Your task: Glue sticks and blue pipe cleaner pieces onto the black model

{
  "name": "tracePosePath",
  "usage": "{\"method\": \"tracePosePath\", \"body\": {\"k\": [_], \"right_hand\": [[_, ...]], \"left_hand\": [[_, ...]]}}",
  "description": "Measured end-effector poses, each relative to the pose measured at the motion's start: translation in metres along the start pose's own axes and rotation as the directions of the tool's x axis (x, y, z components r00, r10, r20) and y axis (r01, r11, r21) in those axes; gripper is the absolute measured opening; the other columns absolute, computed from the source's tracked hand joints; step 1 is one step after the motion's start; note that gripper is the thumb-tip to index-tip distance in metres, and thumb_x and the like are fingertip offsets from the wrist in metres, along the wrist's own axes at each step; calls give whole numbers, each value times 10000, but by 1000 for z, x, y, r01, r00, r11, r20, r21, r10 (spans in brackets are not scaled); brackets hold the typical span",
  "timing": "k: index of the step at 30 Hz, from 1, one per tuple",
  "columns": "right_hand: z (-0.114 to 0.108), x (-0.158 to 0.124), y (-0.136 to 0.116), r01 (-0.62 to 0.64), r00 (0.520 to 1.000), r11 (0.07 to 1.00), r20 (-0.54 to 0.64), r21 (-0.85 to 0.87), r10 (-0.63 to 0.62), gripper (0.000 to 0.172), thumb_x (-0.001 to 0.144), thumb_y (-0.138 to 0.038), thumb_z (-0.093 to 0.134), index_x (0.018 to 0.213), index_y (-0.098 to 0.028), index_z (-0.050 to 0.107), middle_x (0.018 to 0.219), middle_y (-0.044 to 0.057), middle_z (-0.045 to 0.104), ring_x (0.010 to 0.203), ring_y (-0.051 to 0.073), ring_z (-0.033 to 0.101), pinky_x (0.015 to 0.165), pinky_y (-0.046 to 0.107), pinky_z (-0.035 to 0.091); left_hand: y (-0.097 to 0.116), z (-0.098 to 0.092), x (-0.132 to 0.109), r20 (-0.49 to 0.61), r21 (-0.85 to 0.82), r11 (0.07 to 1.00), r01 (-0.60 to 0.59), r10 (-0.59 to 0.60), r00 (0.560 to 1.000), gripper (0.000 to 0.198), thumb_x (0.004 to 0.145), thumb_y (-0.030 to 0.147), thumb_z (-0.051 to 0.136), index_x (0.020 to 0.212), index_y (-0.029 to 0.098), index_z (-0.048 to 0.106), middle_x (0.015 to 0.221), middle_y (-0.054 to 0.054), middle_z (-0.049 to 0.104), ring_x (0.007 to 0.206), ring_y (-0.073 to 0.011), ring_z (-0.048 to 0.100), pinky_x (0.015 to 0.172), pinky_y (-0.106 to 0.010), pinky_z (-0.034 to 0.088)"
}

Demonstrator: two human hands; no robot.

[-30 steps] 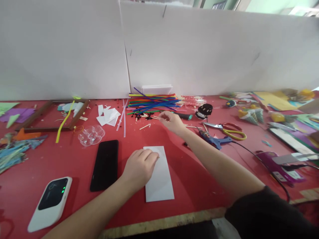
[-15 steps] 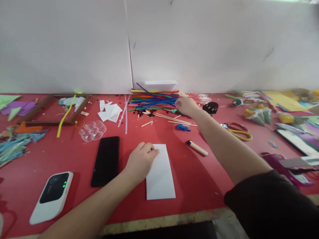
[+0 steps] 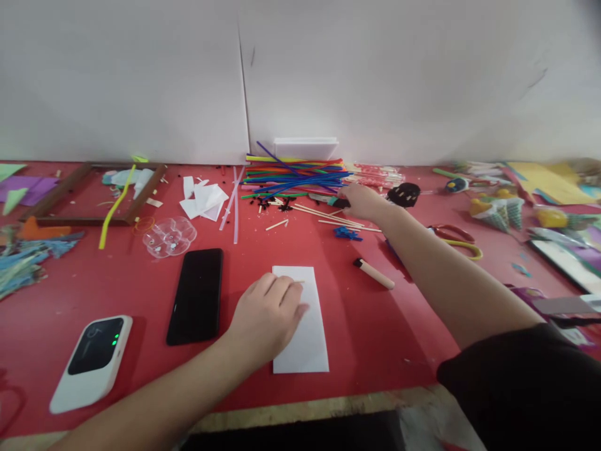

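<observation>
My left hand [image 3: 267, 310] rests over a white paper strip [image 3: 303, 351], its fingers curled. The tip of a thin pale stick [image 3: 299, 282] shows at those fingertips; the rest is hidden. Farther back, my right hand [image 3: 364, 203] has its fingers closed on the black handle of a utility knife [image 3: 323, 199]. The knife's blade end points left, towards a heap of coloured pipe cleaners [image 3: 295, 175]. Just in front of it lie thin wooden sticks [image 3: 328, 214] and a blue twisted bundle [image 3: 347, 233]. A lighter [image 3: 374, 274] is right of the paper.
A black phone [image 3: 196, 294] and a white device [image 3: 91, 363] lie on the left. Behind them are a clear bead tray [image 3: 169, 237], paper scraps [image 3: 204, 199] and a brown frame [image 3: 42, 203]. Pliers [image 3: 457, 241] and paper cones [image 3: 498, 213] are at the right.
My right hand has come from the pipe cleaners down to the knife's handle. The left hand has turned slightly over the paper. The whole view has shifted a little.
</observation>
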State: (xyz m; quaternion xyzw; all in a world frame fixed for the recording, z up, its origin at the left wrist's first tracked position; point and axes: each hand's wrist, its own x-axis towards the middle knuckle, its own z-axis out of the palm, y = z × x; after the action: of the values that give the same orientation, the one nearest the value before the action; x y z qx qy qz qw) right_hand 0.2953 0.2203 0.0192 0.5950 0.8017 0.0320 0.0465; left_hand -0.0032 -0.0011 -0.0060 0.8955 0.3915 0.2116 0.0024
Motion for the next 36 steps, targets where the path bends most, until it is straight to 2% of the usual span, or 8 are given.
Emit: {"method": "tracePosePath", "body": {"k": [4,9,11,13,17,22,29,36], "right_hand": [[-12,-8,1,21,995,1000,-93,1,-20,537,732,-217,664,1239,-46,618,1277,230,576,1135,354,585,910,398,478],[-34,-48,-25,238,910,925,-401,295,-106,334,677,-219,544,978,-122,652,1008,142,628,963,299,598,835,386,459],[-37,-74,-50,229,959,801,-270,553,-87,236,687,-264,526,880,-171,626,762,34,583,716,204,555,681,322,431],[-35,-101,-76,66,998,667,-46,743,-48,183,746,-321,511,844,-192,596,698,-7,552,633,161,514,614,288,400],[-26,-141,-112,-107,979,737,200,668,-39,234,803,-408,569,691,-211,509,626,-26,534,590,136,482,567,271,328],[-27,-162,-117,-120,947,823,312,555,-72,200,848,-378,584,736,-213,582,654,-10,612,608,144,522,590,281,337],[-29,-182,-127,-195,918,754,387,627,-84,166,889,-320,533,821,-190,610,810,47,691,724,183,606,665,297,410],[-23,-187,-130,-286,900,648,429,706,-70,126,821,-313,611,828,-192,646,731,8,653,702,169,604,632,276,406]], "left_hand": [[21,0,-12,114,-13,998,-57,59,992,683,900,676,555,1254,95,626,1248,-197,679,1121,-366,607,879,-479,549],[32,4,-22,206,-7,995,-98,98,974,756,876,700,569,1326,93,585,1428,-223,576,1301,-439,527,1033,-543,484],[29,3,-24,228,-37,993,-115,121,966,781,873,709,562,1326,73,574,1423,-240,568,1334,-460,491,1066,-572,457],[24,0,-25,251,-74,989,-124,139,958,823,858,735,554,1329,60,562,1385,-251,580,1347,-482,461,1088,-613,425],[10,-12,-25,306,-212,964,-163,224,925,615,924,502,593,1371,85,523,1353,-208,582,1350,-457,442,1135,-631,367],[-1,-21,-23,318,-397,896,-201,339,885,428,874,232,590,1288,127,576,1288,-120,618,1333,-306,482,1233,-465,295],[-5,-8,-21,141,-323,879,-350,410,901,497,982,490,530,1224,67,627,1157,-158,702,1158,-326,614,1080,-488,480],[-4,-5,-21,62,-251,899,-358,384,921,395,994,418,524,1152,82,659,1136,-154,706,1097,-322,642,960,-470,552]]}}
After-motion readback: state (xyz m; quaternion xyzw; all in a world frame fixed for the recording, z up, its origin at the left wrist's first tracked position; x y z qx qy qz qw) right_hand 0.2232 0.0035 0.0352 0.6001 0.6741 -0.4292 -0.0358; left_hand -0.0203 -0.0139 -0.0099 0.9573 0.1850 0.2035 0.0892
